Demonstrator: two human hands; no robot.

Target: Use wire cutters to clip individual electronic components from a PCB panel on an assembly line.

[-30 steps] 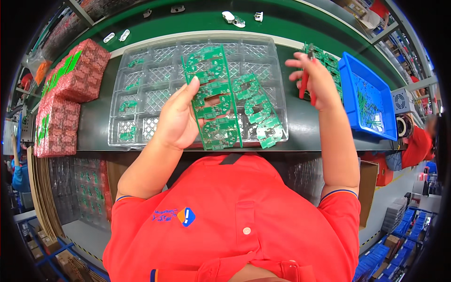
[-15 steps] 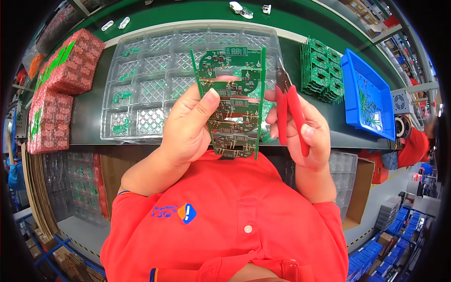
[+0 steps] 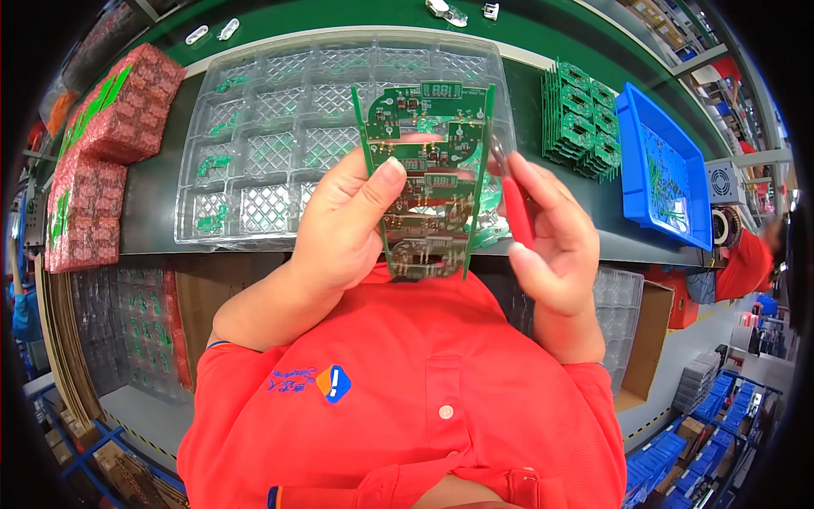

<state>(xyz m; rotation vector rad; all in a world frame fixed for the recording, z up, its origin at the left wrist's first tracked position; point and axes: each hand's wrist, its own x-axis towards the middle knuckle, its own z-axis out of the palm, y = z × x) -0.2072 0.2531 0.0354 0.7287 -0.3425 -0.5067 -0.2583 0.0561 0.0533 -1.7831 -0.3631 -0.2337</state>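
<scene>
My left hand (image 3: 352, 212) grips a green circuit board panel (image 3: 437, 157) by its left side, thumb on the face, and holds it upright over the bench. Several small boards sit joined between its two long edge strips. In my right hand (image 3: 555, 237) is a pair of red-handled cutting pliers (image 3: 517, 208), its metal jaws beside the panel's right edge strip. Whether the jaws touch the strip, I cannot tell. Behind the panel lies a clear plastic compartment tray (image 3: 270, 153) with small green boards in some of its pockets.
Right of the tray stands a stack of green board panels (image 3: 581, 123), then a blue bin (image 3: 627, 161) holding green scraps. Pink bubble-wrapped bundles (image 3: 93, 187) rest at the left. A green belt (image 3: 339, 17) runs beyond the bench, with small white parts on it.
The panel has shifted slightly right in my left hand. My right hand has turned the pliers, bringing the jaws down to the panel's right edge strip, and the handles now look closer together.
</scene>
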